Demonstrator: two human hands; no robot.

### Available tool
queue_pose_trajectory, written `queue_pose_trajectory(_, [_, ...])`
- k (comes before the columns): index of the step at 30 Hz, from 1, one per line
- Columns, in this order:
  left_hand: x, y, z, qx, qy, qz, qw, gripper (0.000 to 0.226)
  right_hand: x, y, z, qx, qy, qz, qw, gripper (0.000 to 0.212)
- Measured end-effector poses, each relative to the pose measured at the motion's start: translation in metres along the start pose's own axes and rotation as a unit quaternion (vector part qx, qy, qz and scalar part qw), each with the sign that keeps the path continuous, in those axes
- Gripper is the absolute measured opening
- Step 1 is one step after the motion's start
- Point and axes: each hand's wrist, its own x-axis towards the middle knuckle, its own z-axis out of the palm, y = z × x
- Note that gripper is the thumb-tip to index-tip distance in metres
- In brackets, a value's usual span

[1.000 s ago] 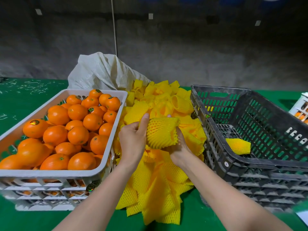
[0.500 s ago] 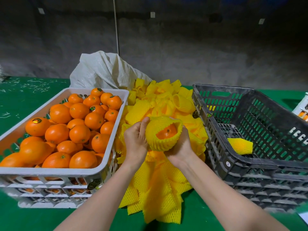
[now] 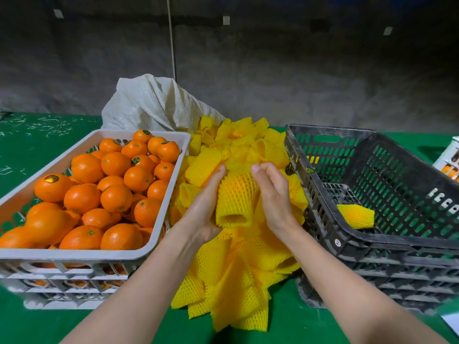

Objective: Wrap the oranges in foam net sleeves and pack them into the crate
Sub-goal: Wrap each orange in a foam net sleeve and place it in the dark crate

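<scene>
Oranges (image 3: 87, 170) lie heaped loose in the white crate (image 3: 159, 254) on your left, many with a sticker near the stem. They look firm and fairly weighty, with smooth skin that could slip in a loose grasp.

Just right of that crate, your left hand (image 3: 203, 209) cups the sleeved orange (image 3: 237, 194) from below and from its left side, thumb up near the top. The net is stretched taut over the fruit, and orange shows through the mesh. The open lower end hangs slack toward you. Hold it by the bulge where the fruit sits, not by that empty tail, which is soft and would likely let the fruit slide out.

Your right hand (image 3: 273, 194) lies against the sleeve's right side with its fingers curled near the top. Whether it grips the net or only steadies it, you cannot tell. Beneath both hands the spare foam net sleeves (image 3: 236, 281) make a light, springy pile that will shift when brushed.

On the right, the black crate (image 3: 372, 135) holds one wrapped orange (image 3: 355, 216) on its floor. Its near wall is high, so you should lift over it rather than drag.

Everything rests on a green table (image 3: 37, 135), scattered with pale specks at far left. A pale sack (image 3: 154, 105) slumps behind the pile, against a dim, rough wall (image 3: 298, 70).
</scene>
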Motion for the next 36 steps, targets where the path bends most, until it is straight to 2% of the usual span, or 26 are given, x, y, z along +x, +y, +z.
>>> queue_pose_trajectory(5, [0.0,-0.003,-0.002,0.055,-0.013,-0.008,0.998,0.056,0.007,-0.006,-0.005,-0.059,-0.008,-0.025,0.998,0.041])
queue_pose_trajectory(10, [-0.003,0.001,0.001,0.077,-0.013,-0.002,0.997,0.066,0.015,-0.002,-0.012,-0.031,-0.045,0.021,0.998,0.046])
queue_pose_trajectory(12, [-0.003,0.002,0.001,0.083,0.007,0.01,0.996,0.069,0.012,0.001,-0.012,-0.042,-0.041,0.02,0.998,0.038])
queue_pose_trajectory(15, [0.0,0.001,0.001,0.132,0.085,0.058,0.986,0.051,0.003,0.005,-0.013,-0.073,-0.027,0.02,0.997,0.009])
queue_pose_trajectory(17, [0.002,-0.001,0.003,0.18,0.131,0.109,0.969,0.048,-0.005,0.005,-0.012,-0.075,-0.054,0.031,0.995,0.009])
queue_pose_trajectory(20, [0.002,-0.002,0.002,0.221,0.132,0.172,0.951,0.048,-0.012,0.001,-0.011,-0.05,-0.089,0.066,0.993,0.016])
queue_pose_trajectory(23, [0.004,0.002,-0.002,0.265,0.15,0.224,0.926,0.05,-0.009,-0.012,-0.015,0.073,-0.089,0.165,0.98,0.012])
queue_pose_trajectory(27, [0.008,0.009,0.001,0.358,0.197,0.311,0.858,0.057,-0.005,-0.019,-0.026,0.193,-0.155,0.26,0.933,0.023])
queue_pose_trajectory(29, [0.01,0.012,0.008,0.386,0.19,0.348,0.833,0.058,-0.006,-0.021,-0.031,0.201,-0.186,0.26,0.926,0.039])
queue_pose_trajectory(32, [0.016,0.014,0.026,0.422,0.175,0.384,0.803,0.052,0.003,-0.024,-0.043,0.122,-0.171,0.209,0.955,0.04])
queue_pose_trajectory(33, [0.019,0.013,0.037,0.406,0.166,0.383,0.813,0.043,0.009,-0.026,-0.051,0.098,-0.154,0.193,0.964,0.041])
queue_pose_trajectory(35, [0.024,0.012,0.056,0.315,0.136,0.338,0.877,0.024,0.023,-0.031,-0.066,0.07,-0.117,0.169,0.976,0.05])
queue_pose_trajectory(36, [0.027,0.01,0.065,0.271,0.114,0.304,0.906,0.023,0.032,-0.032,-0.078,0.069,-0.09,0.155,0.981,0.055])
